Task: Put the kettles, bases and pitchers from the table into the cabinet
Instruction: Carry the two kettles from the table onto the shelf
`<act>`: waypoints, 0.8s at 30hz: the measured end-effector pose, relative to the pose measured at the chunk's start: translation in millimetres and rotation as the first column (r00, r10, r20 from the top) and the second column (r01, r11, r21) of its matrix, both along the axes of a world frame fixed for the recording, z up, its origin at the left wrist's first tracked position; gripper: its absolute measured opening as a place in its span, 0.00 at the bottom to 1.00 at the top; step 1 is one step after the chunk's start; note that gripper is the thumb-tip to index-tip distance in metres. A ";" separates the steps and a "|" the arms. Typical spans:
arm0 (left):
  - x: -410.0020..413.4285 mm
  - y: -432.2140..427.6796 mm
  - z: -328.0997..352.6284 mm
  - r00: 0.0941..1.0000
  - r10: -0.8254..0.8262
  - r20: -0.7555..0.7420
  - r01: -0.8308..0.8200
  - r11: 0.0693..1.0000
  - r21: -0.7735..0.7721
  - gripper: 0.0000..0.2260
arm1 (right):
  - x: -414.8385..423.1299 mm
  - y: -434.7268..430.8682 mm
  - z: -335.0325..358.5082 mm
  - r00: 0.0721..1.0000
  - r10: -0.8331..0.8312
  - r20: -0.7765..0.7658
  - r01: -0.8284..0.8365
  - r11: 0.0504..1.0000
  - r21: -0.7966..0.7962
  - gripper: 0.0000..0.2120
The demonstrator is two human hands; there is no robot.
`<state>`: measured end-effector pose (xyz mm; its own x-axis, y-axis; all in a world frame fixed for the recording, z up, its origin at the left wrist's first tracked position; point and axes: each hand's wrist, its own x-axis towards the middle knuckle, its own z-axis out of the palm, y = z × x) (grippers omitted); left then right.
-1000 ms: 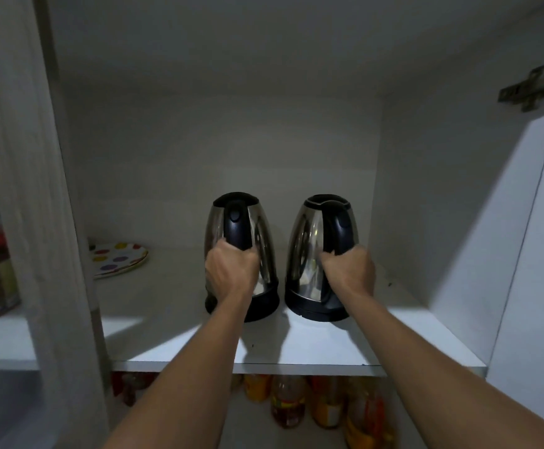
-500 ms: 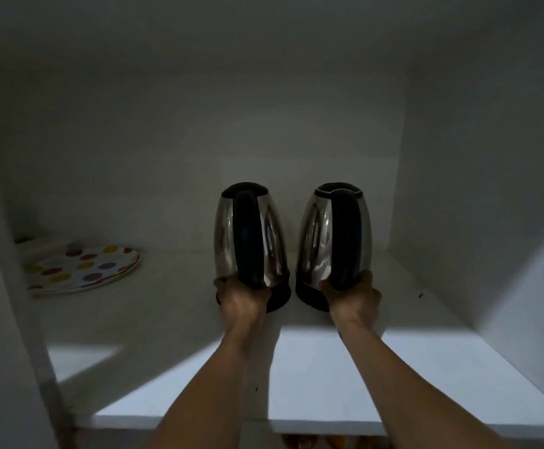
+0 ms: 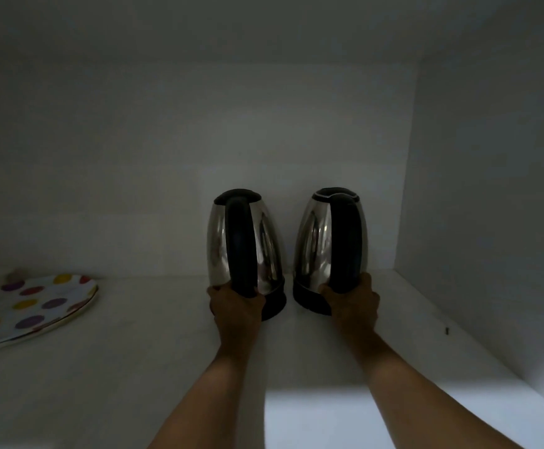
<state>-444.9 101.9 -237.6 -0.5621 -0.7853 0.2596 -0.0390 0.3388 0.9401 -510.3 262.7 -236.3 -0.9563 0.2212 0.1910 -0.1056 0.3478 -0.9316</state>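
Left hand (image 3: 235, 307) and right hand (image 3: 353, 303) fingers clamp black handles of two rounded steel kettles (image 3: 266, 244) on the shelf (image 3: 134, 351).

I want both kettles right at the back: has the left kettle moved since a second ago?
Yes. The left kettle, in the left hand, has gone deeper along the shelf, toward the back wall, further past the dotted plate.
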 end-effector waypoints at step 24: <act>172.1 110.5 59.4 0.907 -0.138 0.397 0.314 0.851 -0.422 0.16 | 173.5 101.4 33.1 0.990 0.119 0.071 -0.138 0.884 0.448 0.19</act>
<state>-272.8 212.4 -178.2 -0.8293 -0.4583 0.3197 -0.1914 0.7705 0.6080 -336.8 364.1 -203.1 -0.9795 -0.0046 0.2012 -0.1435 0.7169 -0.6823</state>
